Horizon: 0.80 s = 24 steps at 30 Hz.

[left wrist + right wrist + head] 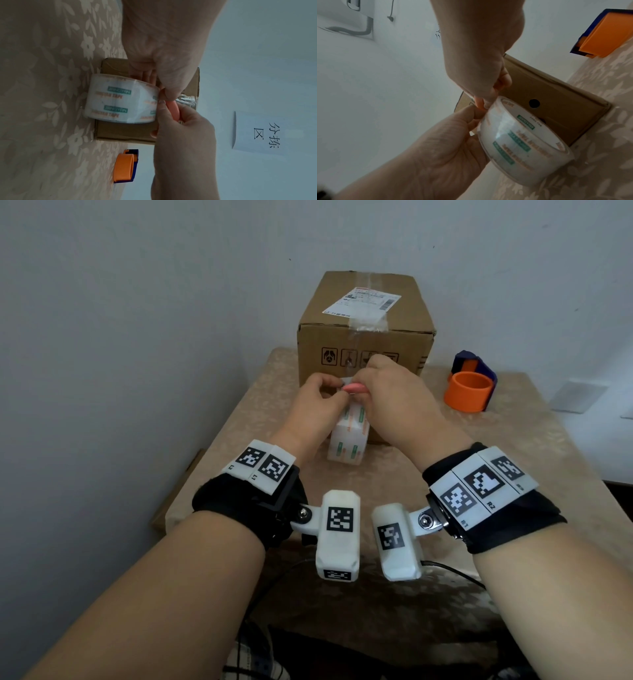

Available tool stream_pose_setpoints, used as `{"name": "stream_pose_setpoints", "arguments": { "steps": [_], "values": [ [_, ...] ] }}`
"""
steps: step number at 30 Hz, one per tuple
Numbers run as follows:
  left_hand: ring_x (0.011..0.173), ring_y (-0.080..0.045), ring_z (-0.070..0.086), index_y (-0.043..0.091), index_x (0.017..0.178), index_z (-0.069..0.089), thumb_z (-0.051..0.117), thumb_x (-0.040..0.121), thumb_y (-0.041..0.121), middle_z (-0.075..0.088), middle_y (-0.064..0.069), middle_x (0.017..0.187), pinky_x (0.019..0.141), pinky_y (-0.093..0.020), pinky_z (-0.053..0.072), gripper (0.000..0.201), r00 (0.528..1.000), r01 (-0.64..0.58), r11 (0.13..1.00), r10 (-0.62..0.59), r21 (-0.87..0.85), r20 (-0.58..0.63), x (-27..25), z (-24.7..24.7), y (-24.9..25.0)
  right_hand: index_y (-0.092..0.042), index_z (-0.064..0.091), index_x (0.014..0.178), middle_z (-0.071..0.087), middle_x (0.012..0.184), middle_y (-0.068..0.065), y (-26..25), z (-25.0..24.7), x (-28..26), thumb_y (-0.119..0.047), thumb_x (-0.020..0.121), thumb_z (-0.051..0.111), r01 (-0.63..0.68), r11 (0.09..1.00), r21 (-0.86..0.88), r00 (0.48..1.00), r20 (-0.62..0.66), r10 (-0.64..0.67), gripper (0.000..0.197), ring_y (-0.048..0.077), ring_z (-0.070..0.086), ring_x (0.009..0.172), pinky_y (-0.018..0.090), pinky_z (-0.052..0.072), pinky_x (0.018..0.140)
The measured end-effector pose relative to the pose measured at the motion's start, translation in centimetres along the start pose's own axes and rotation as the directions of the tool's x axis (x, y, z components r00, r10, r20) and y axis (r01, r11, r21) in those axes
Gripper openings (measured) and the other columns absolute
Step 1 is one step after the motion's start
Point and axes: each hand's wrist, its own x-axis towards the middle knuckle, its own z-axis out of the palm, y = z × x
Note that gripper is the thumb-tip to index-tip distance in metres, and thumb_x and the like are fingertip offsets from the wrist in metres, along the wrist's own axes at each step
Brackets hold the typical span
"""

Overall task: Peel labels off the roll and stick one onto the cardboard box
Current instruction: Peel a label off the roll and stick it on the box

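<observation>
**Both hands at the top of the roll**

On the table (513, 474) with its pale flowered cloth, the cardboard box (366, 313) stands at the far edge against the wall, taped shut, with a printed shipping label (363, 301) on its top. Just in front of it, upright on its rim on the cloth, is the roll (346, 436), clear-wrapped with green and orange print. An orange and blue tape dispenser (469, 386) sits well apart to my right. My right hand (400, 402) is curled over the top of the roll, its fingers holding a small pink tool (173, 109) against the roll's upper edge. My left hand (315, 405) meets it there, thumb and fingertips pinching at the roll's top edge. Whether a loose end is lifted I cannot tell. A sheet of paper (257, 133) with two characters hangs on the wall.
</observation>
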Motion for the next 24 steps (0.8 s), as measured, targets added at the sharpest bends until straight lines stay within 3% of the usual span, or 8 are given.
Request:
{"name": "stream_pose_setpoints", "arguments": {
  "steps": [2,6,11,16,20,22,24],
  "values": [
    [0.099,-0.025,0.063,0.017,0.107,0.051,0.060,0.088,0.018,0.061,-0.010,0.113,0.070,-0.030,0.052,0.021,1.000,-0.020,0.999,0.020,0.031,-0.017,0.1,0.0,0.0,-0.011,0.067,0.100,0.055,0.098,0.008,0.1,0.0,-0.1,-0.019,0.092,0.054,-0.005,1.000,-0.012,1.000,0.001,0.005,0.018,0.027,0.058,0.085,0.042,0.052,0.071],
    [0.106,-0.022,0.058,0.019,0.103,0.050,0.060,0.086,0.008,0.057,-0.005,0.113,0.087,-0.036,0.053,0.022,0.992,-0.122,0.991,0.122,0.049,-0.006,-0.1,0.0,0.1,-0.013,0.067,0.105,0.055,0.100,0.007,0.5,-0.3,-0.3,-0.021,0.091,0.056,-0.022,1.000,-0.003,1.000,0.004,0.022,0.020,0.024,0.058,0.086,0.038,0.051,0.072],
    [0.102,-0.019,0.060,0.016,0.107,0.055,0.055,0.088,0.001,0.057,-0.002,0.111,0.088,-0.033,0.054,0.024,0.989,-0.147,0.988,0.146,0.039,0.029,-0.4,-0.1,0.2,-0.012,0.068,0.107,0.056,0.102,0.009,0.8,-0.7,-0.6,-0.019,0.090,0.056,-0.020,1.000,-0.006,1.000,0.012,0.020,0.022,0.027,0.059,0.089,0.039,0.050,0.074],
    [0.092,-0.007,0.060,0.009,0.123,0.053,0.052,0.091,-0.001,0.055,0.001,0.115,0.079,-0.021,0.055,0.034,0.987,-0.146,0.989,0.144,0.018,0.072,-0.5,-0.5,0.2,-0.010,0.068,0.103,0.056,0.104,0.008,1.3,-0.8,-0.7,-0.013,0.090,0.057,-0.038,0.999,-0.024,0.999,0.014,0.038,0.017,0.026,0.059,0.091,0.037,0.049,0.076],
    [0.100,-0.008,0.058,0.009,0.126,0.052,0.052,0.091,-0.002,0.054,0.002,0.117,0.085,-0.020,0.054,0.037,0.986,-0.145,0.989,0.144,0.016,0.084,-0.6,-0.4,0.0,-0.012,0.068,0.105,0.057,0.105,0.007,1.9,-0.8,-0.9,-0.016,0.091,0.056,-0.055,0.998,-0.019,0.998,0.015,0.055,0.018,0.024,0.058,0.093,0.031,0.043,0.074],
    [0.096,-0.005,0.060,0.010,0.127,0.051,0.052,0.090,-0.004,0.054,0.002,0.119,0.081,-0.018,0.055,0.039,0.985,-0.147,0.989,0.144,0.031,0.096,-0.7,-0.4,0.0,-0.011,0.068,0.105,0.057,0.106,0.008,2.2,-0.8,-1.0,-0.015,0.091,0.057,-0.059,0.997,-0.046,0.998,0.025,0.060,0.018,0.026,0.059,0.094,0.033,0.046,0.075],
    [0.097,-0.012,0.063,0.015,0.127,0.051,0.053,0.088,-0.004,0.054,-0.001,0.127,0.081,-0.025,0.057,0.043,0.983,-0.151,0.986,0.142,0.069,0.112,-0.6,-0.6,-0.2,-0.011,0.068,0.105,0.057,0.106,0.009,2.7,-0.8,-1.3,-0.015,0.091,0.056,-0.072,0.995,-0.063,0.996,0.054,0.075,0.019,0.026,0.059,0.096,0.036,0.048,0.078]
  ]
}}
